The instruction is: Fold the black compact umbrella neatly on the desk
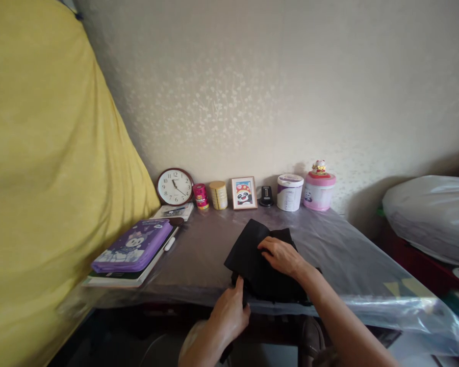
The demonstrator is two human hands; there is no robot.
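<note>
A black fabric item [268,280], with a flat flap raised at its left, lies at the table's front edge. What kind of item it is I cannot make out. My right hand [280,255] rests on top of it, fingers curled and gripping the fabric near the flap's right side. At its near left corner is my left hand [231,312], the index finger against the fabric and the thumb lower down. The left hand closes around that edge, with its other fingers mostly hidden. A dark strap-like piece hangs below the left wrist.
A plastic-covered table [199,255] stands against the wall. On its left, a purple case [135,247] lies on books. Along the back are a clock [175,186], tins, a framed panda picture [244,193] and tubs [289,192]. A yellow curtain [53,153] hangs left.
</note>
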